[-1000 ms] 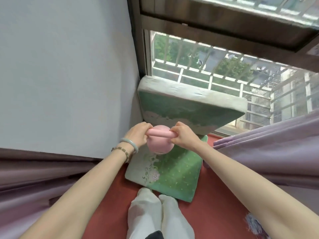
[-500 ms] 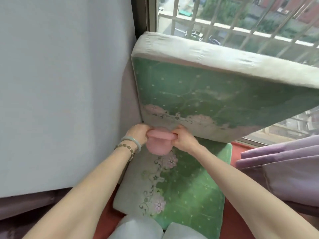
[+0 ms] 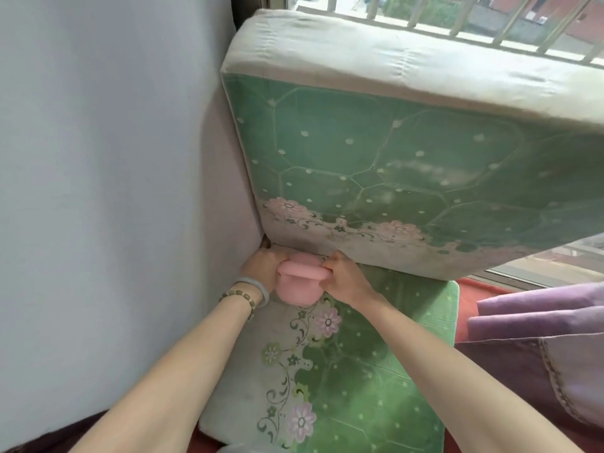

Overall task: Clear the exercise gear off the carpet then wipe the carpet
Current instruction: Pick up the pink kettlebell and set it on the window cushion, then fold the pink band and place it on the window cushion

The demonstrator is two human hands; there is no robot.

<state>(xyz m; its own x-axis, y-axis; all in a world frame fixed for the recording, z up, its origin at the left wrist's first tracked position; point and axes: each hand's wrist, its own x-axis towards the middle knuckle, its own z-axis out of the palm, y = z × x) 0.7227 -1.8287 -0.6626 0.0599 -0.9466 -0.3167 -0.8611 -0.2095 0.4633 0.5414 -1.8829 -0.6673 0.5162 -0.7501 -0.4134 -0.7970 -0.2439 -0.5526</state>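
A pink kettlebell (image 3: 299, 287) is held by its handle in the corner where the wall meets the upright cushion. My left hand (image 3: 263, 264) grips the handle's left end, with bracelets on that wrist. My right hand (image 3: 343, 276) grips the handle's right end. The kettlebell's round body sits low over the flat green floral cushion (image 3: 359, 371); I cannot tell if it touches it. The red carpet (image 3: 470, 289) shows only as a strip at the right of the cushion.
A thick green cushion (image 3: 408, 165) with a cream edge leans upright against the barred window (image 3: 490, 24). A pale wall (image 3: 98, 191) closes off the left. Purple curtain (image 3: 539, 338) folds lie at the right.
The view has dropped and moved closer to the corner. Both hands have carried the kettlebell forward and down toward the base of the upright cushion.
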